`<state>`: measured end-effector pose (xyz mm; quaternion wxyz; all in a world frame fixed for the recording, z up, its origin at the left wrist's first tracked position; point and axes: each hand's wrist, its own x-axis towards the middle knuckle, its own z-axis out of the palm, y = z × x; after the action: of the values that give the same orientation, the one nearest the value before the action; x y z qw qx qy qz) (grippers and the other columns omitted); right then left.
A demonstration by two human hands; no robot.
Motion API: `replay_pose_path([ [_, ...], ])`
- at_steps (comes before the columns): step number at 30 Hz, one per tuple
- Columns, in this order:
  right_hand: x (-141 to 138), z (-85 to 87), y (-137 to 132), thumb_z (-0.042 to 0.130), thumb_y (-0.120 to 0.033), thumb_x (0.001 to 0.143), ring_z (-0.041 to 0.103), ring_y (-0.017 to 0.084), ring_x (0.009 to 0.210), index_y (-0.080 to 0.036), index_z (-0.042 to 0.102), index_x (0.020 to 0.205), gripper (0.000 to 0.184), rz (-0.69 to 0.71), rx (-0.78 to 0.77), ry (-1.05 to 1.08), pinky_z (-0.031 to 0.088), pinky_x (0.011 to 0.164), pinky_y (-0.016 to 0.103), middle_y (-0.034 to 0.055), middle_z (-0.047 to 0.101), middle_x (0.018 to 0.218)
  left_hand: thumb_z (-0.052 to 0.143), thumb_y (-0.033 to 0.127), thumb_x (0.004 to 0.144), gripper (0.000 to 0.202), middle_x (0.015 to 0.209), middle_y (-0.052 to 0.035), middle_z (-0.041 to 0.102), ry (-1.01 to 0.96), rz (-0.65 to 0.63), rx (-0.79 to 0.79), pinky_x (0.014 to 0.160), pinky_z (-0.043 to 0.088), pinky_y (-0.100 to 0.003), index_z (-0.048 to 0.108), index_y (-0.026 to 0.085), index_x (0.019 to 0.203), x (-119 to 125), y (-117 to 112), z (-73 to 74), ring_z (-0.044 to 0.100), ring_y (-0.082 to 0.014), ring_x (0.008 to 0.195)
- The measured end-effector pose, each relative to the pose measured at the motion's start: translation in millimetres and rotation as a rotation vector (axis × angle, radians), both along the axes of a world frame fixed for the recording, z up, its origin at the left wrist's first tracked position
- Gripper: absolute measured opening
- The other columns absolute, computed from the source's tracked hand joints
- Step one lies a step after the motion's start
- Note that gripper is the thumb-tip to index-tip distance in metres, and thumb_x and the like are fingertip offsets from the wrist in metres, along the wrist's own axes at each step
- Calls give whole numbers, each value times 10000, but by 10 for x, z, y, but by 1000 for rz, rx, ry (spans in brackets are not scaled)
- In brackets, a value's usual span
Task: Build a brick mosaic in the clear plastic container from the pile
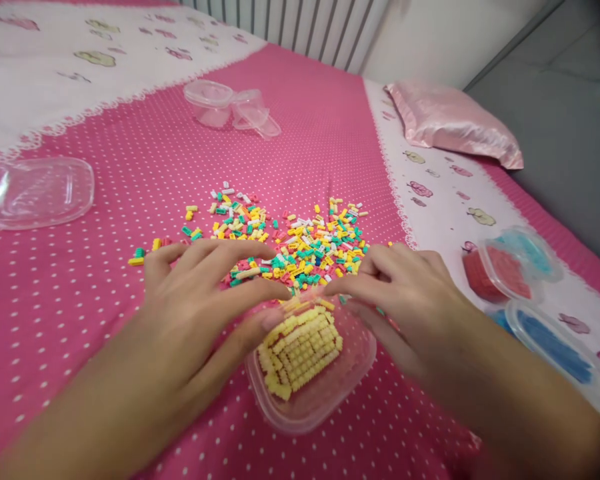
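A clear plastic container [310, 420] rests on the bed in front of me. Pale yellow building bricks [303, 353], packed tightly in rows, fill its left part, and a few more lie at its far edge. My left hand [205, 307] arches over the container's left side with fingers spread; its thumb is at the yellow bricks. From the right, my right hand [400, 293] reaches to the far edge, index finger stretched out, thumb apart, other fingers bent. No brick can be made out in either hand. Beyond the fingers spreads a pile of loose bricks [310, 247] in yellow, green, white and pink.
A clear lid [43, 193] lies at the left. Empty clear containers [230, 107] stand farther back. At the right are containers of red bricks [500, 270] and blue bricks [550, 343]. A pink pillow [450, 120] lies by the wall on the dotted pink bedsheet [145, 147].
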<state>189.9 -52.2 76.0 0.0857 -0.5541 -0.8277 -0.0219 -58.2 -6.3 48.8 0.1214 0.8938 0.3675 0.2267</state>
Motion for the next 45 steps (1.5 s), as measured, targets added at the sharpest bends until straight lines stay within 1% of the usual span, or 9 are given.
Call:
replay_pose_path([
  [4, 42, -6, 162, 566, -140, 950, 540, 200, 837, -233, 688, 978, 156, -62, -15, 205, 384, 738, 346, 31, 561, 898, 400, 378, 1049, 262, 1273, 36, 642, -77, 33, -75, 989, 308, -432, 635, 346, 1160, -31, 82, -22, 544, -237, 1204],
  [8, 113, -246, 428, 492, -127, 989, 587, 186, 906, -207, 679, 1064, 217, -57, 26, 431, 442, 804, 332, 43, 601, 958, 399, 328, 1039, 261, 1170, -23, 680, -7, 161, 22, 909, 317, -476, 654, 281, 1062, -8, 162, -139, 571, -274, 1093],
  [12, 168, -541, 638, 494, -118, 991, 578, 193, 962, -241, 714, 1081, 268, 46, -12, 396, 445, 874, 352, 45, 624, 998, 427, 314, 1024, 246, 1170, -86, 679, 162, 274, 124, 929, 312, -554, 655, 234, 1072, 27, 152, -184, 551, -336, 1096],
  [15, 182, -634, 684, 537, -138, 978, 539, 230, 1029, -253, 735, 1047, 240, 44, 4, 345, 404, 928, 414, 63, 629, 1040, 440, 281, 1015, 219, 1149, -83, 683, 187, 276, 154, 948, 306, -572, 650, 235, 1054, 40, 98, -146, 557, -335, 1091],
  [23, 71, -679, 687, 629, -173, 941, 557, 230, 1038, -222, 696, 942, 82, 9, 30, 267, 366, 952, 422, 38, 716, 1021, 413, 286, 1016, 238, 1119, -64, 691, 108, 261, 120, 950, 293, -571, 647, 252, 1032, 39, 56, -91, 566, -319, 1080],
  [27, 45, -698, 685, 653, -200, 928, 552, 244, 1052, -245, 735, 967, 101, -11, 62, 237, 357, 955, 440, 55, 713, 1073, 428, 293, 1015, 228, 1072, -39, 708, 44, 240, 166, 932, 289, -550, 654, 266, 1010, 61, 34, -30, 582, -299, 1025],
  [31, 59, -686, 677, 698, -206, 896, 537, 240, 1049, -242, 729, 889, 49, -23, 84, 236, 352, 959, 426, 38, 693, 1020, 446, 279, 1003, 209, 1063, -28, 710, 2, 208, 206, 909, 290, -536, 654, 267, 983, 62, 11, 10, 593, -294, 1000],
  [37, 61, -621, 664, 679, -174, 903, 564, 237, 1010, -215, 675, 883, 45, -34, 78, 298, 360, 947, 419, 30, 714, 971, 484, 250, 982, 166, 1098, -11, 713, -6, 122, 226, 907, 285, -527, 644, 274, 1017, 66, 15, 4, 604, -286, 1013],
  [45, 72, -561, 654, 617, -192, 927, 636, 208, 880, -221, 670, 898, 67, -69, 49, 475, 441, 831, 372, 26, 729, 889, 464, 246, 998, 187, 1070, -15, 718, -30, 143, 224, 916, 274, -526, 649, 266, 1000, 89, -4, 11, 601, -271, 988],
])
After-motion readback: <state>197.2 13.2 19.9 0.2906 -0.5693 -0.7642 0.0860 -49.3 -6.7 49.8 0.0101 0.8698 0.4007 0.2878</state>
